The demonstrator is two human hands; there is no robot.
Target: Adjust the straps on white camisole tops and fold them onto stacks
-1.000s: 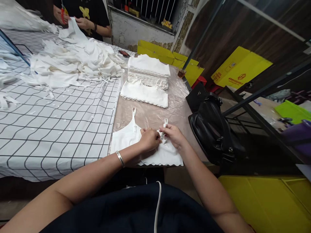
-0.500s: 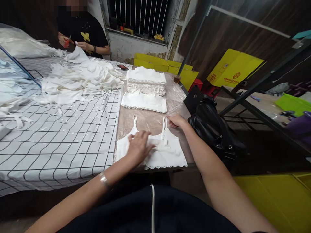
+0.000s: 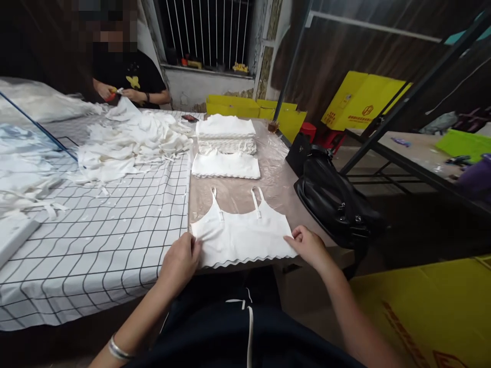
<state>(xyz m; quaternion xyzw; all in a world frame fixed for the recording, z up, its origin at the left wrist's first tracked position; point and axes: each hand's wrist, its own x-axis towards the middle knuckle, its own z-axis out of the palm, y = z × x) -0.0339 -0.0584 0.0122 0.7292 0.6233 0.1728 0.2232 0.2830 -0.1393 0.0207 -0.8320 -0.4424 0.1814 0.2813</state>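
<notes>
My left hand [image 3: 180,260] pinches lower left corner of white camisole [image 3: 241,232]; right hand [image 3: 309,245] pinches lower right corner, fingers curled on hem. Camisole lies flat at near table edge [image 3: 337,253], scalloped hem overhanging slightly, straps pointing away. Bare plastic-covered strip beyond straps, then folded stack [image 3: 226,166]. Black bag [image 3: 333,202] crowds right side; checked cloth [image 3: 115,225] borders left. Half second ago hands were up by bodice and strap; now both at bottom corners, strap straightened.
</notes>
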